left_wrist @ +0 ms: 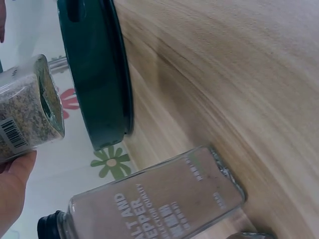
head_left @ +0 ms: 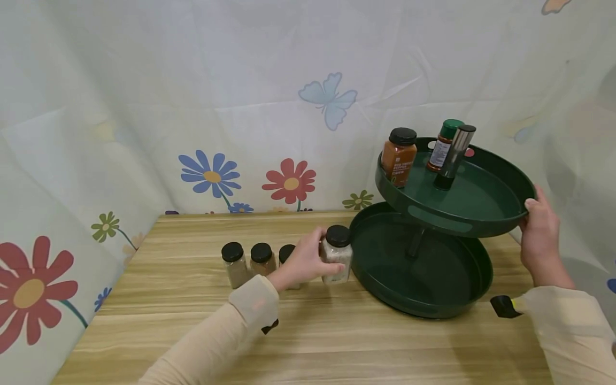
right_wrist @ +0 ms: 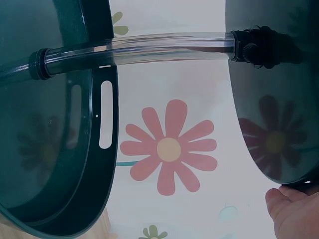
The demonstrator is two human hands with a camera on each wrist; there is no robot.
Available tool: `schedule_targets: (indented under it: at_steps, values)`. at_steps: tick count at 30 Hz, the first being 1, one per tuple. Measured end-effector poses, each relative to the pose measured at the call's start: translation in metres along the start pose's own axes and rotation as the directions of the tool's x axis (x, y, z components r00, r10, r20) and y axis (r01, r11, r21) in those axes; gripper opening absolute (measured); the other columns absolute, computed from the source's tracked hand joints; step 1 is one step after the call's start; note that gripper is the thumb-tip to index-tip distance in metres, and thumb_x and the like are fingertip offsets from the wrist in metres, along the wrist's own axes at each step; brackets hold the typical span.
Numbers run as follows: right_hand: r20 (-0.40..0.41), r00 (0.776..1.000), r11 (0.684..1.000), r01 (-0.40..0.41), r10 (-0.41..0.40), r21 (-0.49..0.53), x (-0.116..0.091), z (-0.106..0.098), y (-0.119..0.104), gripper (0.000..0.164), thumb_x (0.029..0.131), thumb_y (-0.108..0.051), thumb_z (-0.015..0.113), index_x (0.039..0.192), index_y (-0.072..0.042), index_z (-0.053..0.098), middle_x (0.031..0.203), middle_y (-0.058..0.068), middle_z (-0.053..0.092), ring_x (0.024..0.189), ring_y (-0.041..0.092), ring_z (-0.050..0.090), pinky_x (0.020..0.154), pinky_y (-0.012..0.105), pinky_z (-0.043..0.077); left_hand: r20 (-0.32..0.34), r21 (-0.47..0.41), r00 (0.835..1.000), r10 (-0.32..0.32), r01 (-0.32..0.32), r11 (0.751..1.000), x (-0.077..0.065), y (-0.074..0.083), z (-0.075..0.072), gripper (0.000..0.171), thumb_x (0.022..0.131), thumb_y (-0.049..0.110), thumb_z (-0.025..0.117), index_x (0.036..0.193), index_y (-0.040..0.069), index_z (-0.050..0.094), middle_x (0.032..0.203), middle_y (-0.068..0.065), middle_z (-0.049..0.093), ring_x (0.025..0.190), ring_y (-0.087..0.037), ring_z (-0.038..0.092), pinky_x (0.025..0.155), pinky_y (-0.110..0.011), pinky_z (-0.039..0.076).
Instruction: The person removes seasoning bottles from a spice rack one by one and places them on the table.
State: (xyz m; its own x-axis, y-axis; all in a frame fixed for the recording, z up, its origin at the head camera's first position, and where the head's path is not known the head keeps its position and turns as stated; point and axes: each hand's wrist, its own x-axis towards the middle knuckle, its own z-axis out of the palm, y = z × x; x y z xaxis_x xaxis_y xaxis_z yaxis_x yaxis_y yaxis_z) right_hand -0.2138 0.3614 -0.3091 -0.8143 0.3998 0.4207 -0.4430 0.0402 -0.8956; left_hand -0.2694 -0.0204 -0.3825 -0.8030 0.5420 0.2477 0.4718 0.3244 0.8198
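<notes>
Green tray [head_left: 486, 184], jar [head_left: 339, 258] in curled hands [head_left: 305, 260] [head_left: 541, 235]

Head cam hi; wrists' nr stand [head_left: 440, 222]

We see cream sleeves [head_left: 204, 342] ending in paler cuffs [head_left: 256, 303], with black tabs [head_left: 504, 306] beside the cuffs (one edged yellow).

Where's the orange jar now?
Head view, right half: the orange jar stands on the upper tray, by its left rim, left of the green-capped jar.
</notes>
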Motion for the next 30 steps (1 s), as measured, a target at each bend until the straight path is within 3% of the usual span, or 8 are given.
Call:
schedule_targets:
  at_steps: [10,21,30]
  values:
    - [-0.012,1.0,0.999,-0.023,0.023,-0.022,0.0,0.0,-0.001,0.048,0.095,-0.02,0.034,0.141,-0.014,0.025,0.144,0.003,0.032,0.117,0.001,0.041,0.1,0.013,0.022,0.025,0.052,1.0,0.009,-0.01,0.999,0.001,-0.012,0.006,0.054,0.071,0.027,0.075,0.111,0.011,0.044,0.101,0.0,0.054,0.085,-0.013,0.054,0.07,-0.029,0.05]
    - [-0.007,1.0,1.0,-0.026,0.026,0.017,-0.001,0.001,-0.001,0.049,0.094,-0.02,0.035,0.142,-0.013,0.023,0.145,0.003,0.03,0.111,-0.003,0.045,0.099,0.011,0.023,0.026,0.053,1.0,0.009,-0.011,0.999,0.003,-0.027,0.014,0.053,0.07,0.027,0.076,0.109,0.013,0.044,0.101,0.001,0.055,0.086,-0.012,0.054,0.072,-0.03,0.05]
    - [-0.028,0.998,0.999,-0.05,0.05,0.001,-0.001,0.001,-0.003,0.049,0.094,-0.02,0.035,0.142,-0.015,0.023,0.147,0.002,0.026,0.12,0.001,0.038,0.1,0.012,0.021,0.032,0.029,0.999,-0.016,0.015,0.999,0.003,-0.034,0.02,0.054,0.07,0.026,0.075,0.112,0.014,0.043,0.102,0.001,0.055,0.088,-0.013,0.054,0.075,-0.032,0.05]
